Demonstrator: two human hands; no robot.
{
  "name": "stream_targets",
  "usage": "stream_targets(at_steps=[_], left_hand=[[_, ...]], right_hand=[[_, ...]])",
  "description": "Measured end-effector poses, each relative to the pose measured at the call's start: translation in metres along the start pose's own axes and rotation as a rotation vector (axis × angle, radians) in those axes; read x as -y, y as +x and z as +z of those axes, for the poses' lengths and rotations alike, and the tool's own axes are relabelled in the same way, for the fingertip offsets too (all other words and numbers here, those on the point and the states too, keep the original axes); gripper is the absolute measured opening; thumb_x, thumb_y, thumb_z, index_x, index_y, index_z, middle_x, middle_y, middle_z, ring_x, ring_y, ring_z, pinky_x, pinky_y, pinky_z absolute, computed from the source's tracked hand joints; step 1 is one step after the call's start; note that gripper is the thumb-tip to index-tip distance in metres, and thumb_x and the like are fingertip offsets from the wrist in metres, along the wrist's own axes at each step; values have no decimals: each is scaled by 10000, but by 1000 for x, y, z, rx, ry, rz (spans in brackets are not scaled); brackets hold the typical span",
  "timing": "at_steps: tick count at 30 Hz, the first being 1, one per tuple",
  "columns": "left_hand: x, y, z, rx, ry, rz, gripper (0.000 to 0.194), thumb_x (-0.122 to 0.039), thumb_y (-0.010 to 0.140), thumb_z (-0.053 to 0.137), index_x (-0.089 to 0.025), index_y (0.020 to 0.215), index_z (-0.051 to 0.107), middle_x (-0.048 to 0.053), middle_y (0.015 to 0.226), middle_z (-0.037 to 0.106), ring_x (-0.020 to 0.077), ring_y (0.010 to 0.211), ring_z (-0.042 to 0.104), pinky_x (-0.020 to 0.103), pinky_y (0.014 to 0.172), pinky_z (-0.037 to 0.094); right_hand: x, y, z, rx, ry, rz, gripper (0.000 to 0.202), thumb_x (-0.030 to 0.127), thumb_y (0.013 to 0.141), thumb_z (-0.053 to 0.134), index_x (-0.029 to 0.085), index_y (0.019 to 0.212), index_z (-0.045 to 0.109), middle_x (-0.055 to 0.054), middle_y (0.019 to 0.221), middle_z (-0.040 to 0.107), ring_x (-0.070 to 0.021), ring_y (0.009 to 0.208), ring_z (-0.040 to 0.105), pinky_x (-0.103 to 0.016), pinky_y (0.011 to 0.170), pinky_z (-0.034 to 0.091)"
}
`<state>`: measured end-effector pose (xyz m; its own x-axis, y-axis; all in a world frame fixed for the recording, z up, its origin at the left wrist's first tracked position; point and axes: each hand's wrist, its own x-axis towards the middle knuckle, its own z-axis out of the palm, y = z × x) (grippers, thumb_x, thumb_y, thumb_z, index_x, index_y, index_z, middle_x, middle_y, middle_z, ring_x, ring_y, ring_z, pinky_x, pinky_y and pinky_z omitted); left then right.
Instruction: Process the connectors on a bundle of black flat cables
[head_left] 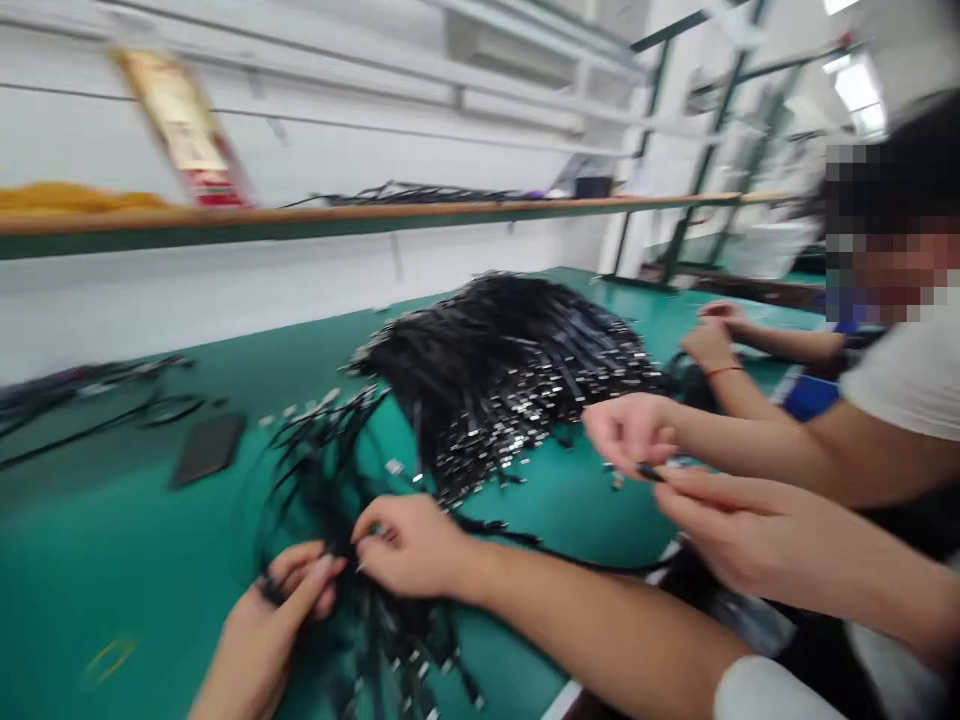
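Near the bottom centre, my left hand point(289, 595) is closed on a black cable, its thumb and fingers pinched together. Just right of it, my right hand point(401, 545) is closed too, with a black cable between its fingers. A loose bundle of black cables point(322, 470) lies behind and beneath both hands, with connector ends hanging toward the front edge. Behind that, a large pile of black cables point(495, 340) with shiny metal connectors covers the middle of the green table point(187, 560). Motion blurs the fingertips.
A dark flat object point(208, 450) and more cables point(82, 390) lie at the left. Co-workers' hands point(637, 435) hold a small black piece at the right, with another pair of hands point(712, 335) farther back. A shelf point(420, 215) runs above the table. A yellow band point(110, 660) lies front left.
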<state>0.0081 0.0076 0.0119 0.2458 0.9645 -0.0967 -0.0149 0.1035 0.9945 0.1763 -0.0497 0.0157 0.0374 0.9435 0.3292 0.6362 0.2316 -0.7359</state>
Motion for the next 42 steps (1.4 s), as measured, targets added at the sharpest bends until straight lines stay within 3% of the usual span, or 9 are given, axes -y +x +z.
stream_targets(at_steps=[1, 3, 8, 15, 19, 22, 30, 34, 42], left_hand=[[5, -3, -5, 65, -60, -24, 614, -477, 469, 957, -155, 887, 642, 15, 637, 703, 121, 556, 571, 196, 512, 439], [11, -5, -11, 67, -90, -21, 504, -481, 597, 902, -161, 867, 621, -1, 605, 667, 101, 536, 530, 187, 507, 400], [9, -5, -10, 109, -143, -10, 376, -416, 730, 838, -165, 875, 599, -5, 635, 650, 90, 534, 524, 185, 517, 377], [12, -5, -17, 248, -267, -56, 338, -348, 769, 831, -175, 912, 579, -15, 620, 645, 94, 546, 576, 177, 529, 418], [12, -5, -18, 229, -379, -86, 354, -301, 790, 820, -198, 1018, 570, 15, 854, 717, 105, 728, 671, 223, 747, 558], [10, -6, -15, 232, -415, -98, 325, -261, 778, 830, -179, 971, 582, 60, 966, 734, 142, 849, 704, 278, 857, 585], [13, -4, -12, 186, -416, -108, 309, -201, 733, 858, -149, 977, 676, 51, 893, 719, 177, 838, 724, 289, 828, 621], [14, -4, -11, 200, -399, -148, 319, -158, 768, 818, -112, 1068, 720, 109, 960, 752, 202, 831, 743, 299, 834, 622], [6, -6, -9, 205, -345, -157, 329, -277, 774, 829, -72, 1017, 746, 179, 962, 775, 226, 798, 754, 294, 782, 635]], right_hand=[[1, -3, -1, 9, 21, -14, 303, 245, 878, 535, 213, 1145, 676, 19, 757, 668, -117, 621, 568, -204, 582, 418], [0, -6, -3, 51, 49, -58, 384, 221, 853, 552, 226, 1221, 661, 25, 720, 635, -118, 578, 513, -220, 572, 395], [3, -11, -1, 160, 26, -128, 537, 184, 806, 575, 264, 1334, 629, 30, 712, 651, -110, 533, 477, -225, 543, 369], [-1, -15, 3, 187, -8, -154, 531, 191, 865, 547, 280, 1387, 590, -14, 1023, 744, -108, 604, 554, -235, 609, 456], [2, -17, -1, 145, -31, -229, 477, 191, 897, 529, 282, 1358, 612, -26, 1172, 726, -132, 755, 646, -247, 696, 508], [4, -17, 0, 145, -89, -242, 495, 185, 887, 538, 277, 1369, 605, -37, 1161, 733, -147, 775, 666, -262, 718, 525], [-2, -13, 4, 182, -127, -205, 484, 201, 882, 553, 260, 1358, 615, -48, 1173, 731, -154, 783, 672, -279, 750, 542], [-5, -12, 3, 194, -129, -191, 454, 206, 897, 552, 262, 1341, 628, -42, 1129, 736, -160, 837, 671, -288, 801, 531], [-2, -12, 1, 173, -157, -209, 439, 191, 888, 548, 256, 1308, 656, -50, 1022, 746, -169, 811, 669, -271, 735, 510]])
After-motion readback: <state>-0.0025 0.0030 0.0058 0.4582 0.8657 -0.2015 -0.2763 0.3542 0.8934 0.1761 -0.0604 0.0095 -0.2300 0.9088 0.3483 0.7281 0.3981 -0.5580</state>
